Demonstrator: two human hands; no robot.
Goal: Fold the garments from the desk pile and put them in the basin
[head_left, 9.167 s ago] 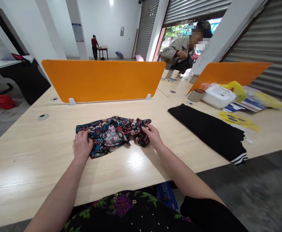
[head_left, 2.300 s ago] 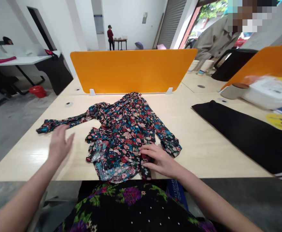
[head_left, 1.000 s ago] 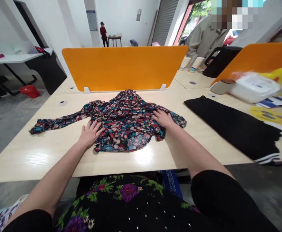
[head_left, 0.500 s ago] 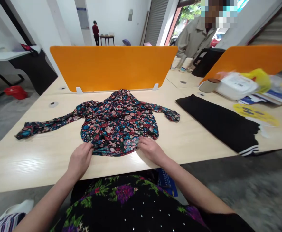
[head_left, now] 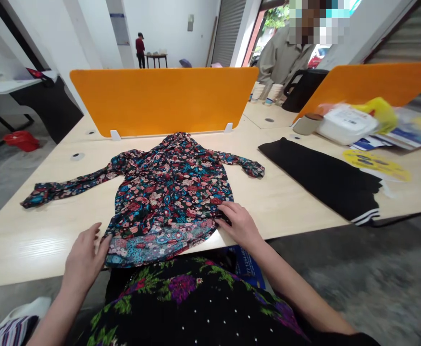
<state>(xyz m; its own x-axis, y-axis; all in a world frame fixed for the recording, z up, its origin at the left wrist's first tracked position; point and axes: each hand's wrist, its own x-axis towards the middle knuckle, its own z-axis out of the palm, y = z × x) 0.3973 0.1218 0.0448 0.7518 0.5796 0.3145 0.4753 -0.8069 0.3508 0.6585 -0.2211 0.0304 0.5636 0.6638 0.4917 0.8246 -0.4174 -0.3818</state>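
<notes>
A dark floral long-sleeved blouse (head_left: 170, 187) lies spread on the pale wooden table (head_left: 48, 250), collar away from me and sleeves stretched to both sides. Its hem is toward me, showing a lighter inner side and hanging to the table's front edge. At the hem's left corner is my left hand (head_left: 86, 254), fingers apart, its thumb against the cloth. My right hand (head_left: 241, 225) rests at the blouse's lower right side, fingertips on the fabric and thumb apart from the forefinger.
An orange divider (head_left: 163, 101) stands behind the blouse. To the right lie folded black trousers (head_left: 318, 180) with white stripes, a yellow fan-like disc (head_left: 376, 166), a white container (head_left: 347, 122) and a brown-rimmed cup (head_left: 307, 124). A black kettle (head_left: 304, 89) and a person (head_left: 282, 57) are beyond.
The hem has come toward me and spread wider. My left hand has moved left and down and its fingers have opened; my right hand has shifted right and loosened from its pinch.
</notes>
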